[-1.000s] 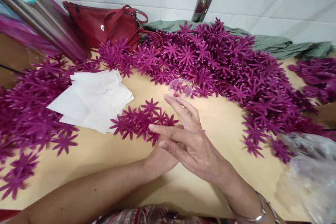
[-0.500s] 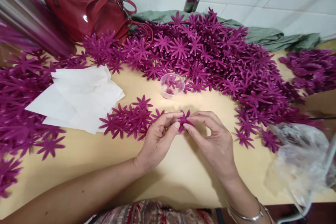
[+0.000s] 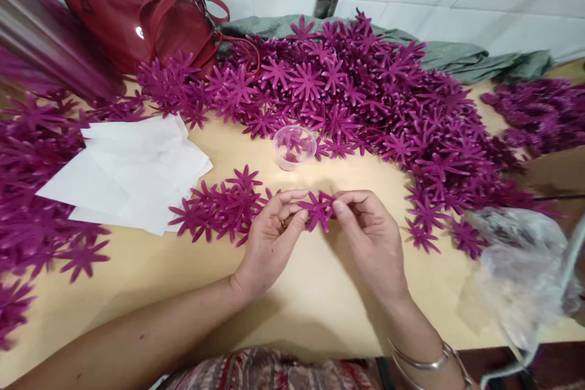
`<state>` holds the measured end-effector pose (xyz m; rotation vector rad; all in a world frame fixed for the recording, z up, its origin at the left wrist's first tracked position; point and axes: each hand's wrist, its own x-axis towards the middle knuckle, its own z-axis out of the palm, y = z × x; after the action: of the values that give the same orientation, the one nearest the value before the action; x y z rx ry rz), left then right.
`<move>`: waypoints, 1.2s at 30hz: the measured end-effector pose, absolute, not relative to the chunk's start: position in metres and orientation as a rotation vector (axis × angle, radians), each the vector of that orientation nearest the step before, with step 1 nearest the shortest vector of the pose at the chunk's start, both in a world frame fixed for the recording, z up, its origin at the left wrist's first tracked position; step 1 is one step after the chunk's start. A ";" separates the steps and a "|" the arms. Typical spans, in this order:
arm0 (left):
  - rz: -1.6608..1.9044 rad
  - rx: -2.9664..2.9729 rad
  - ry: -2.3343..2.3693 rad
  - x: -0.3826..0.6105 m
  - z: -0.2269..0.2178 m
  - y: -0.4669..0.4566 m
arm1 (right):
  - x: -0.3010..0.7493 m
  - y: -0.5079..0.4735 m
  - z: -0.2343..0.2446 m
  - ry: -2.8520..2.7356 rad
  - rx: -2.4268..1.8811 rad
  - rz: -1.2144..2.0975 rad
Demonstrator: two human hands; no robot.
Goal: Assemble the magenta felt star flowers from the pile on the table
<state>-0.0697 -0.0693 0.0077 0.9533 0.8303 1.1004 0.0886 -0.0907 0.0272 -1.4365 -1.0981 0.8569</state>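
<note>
Between both hands, above the table, is a purple star-shaped artificial flower [image 3: 319, 212] with long narrow petals. My left hand [image 3: 274, 237], a ring on one finger, pinches its left petals between thumb and forefinger. On the right side, my right hand [image 3: 370, 237] pinches petals of it with thumb and fingertips, closed. Whether one layer or more is held there I cannot tell. A small heap of the same flowers [image 3: 228, 207] lies just left of my left hand. Beyond the hands stands a clear plastic cup [image 3: 295, 147] with purplish bits in it.
A large pile of purple flowers [image 3: 329, 85] spreads across the back and right, another pile [image 3: 41, 177] at left. White sheets [image 3: 132, 177] lie left of centre. A red bag [image 3: 109, 24] leans at the back wall. A clear plastic bag [image 3: 525, 268] sits at the right edge.
The flower between the hands is now more spread and faces me. My right hand has shifted its pinch to the flower's right edge. The whole view has shifted slightly.
</note>
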 end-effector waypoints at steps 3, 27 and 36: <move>1.116 0.972 0.858 -0.071 0.008 -0.069 | 0.093 -0.084 0.025 -0.733 -1.268 1.011; 0.638 2.060 0.222 -0.074 0.015 -0.084 | 0.090 -0.084 0.072 -1.446 -1.256 0.886; 0.725 1.898 0.498 -0.073 0.012 -0.074 | 0.078 -0.057 0.087 -1.635 -1.227 0.946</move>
<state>-0.0726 -0.0736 0.0125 1.8980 0.4983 0.7252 0.0783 -0.0572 0.0874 -1.2272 -1.6347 0.9462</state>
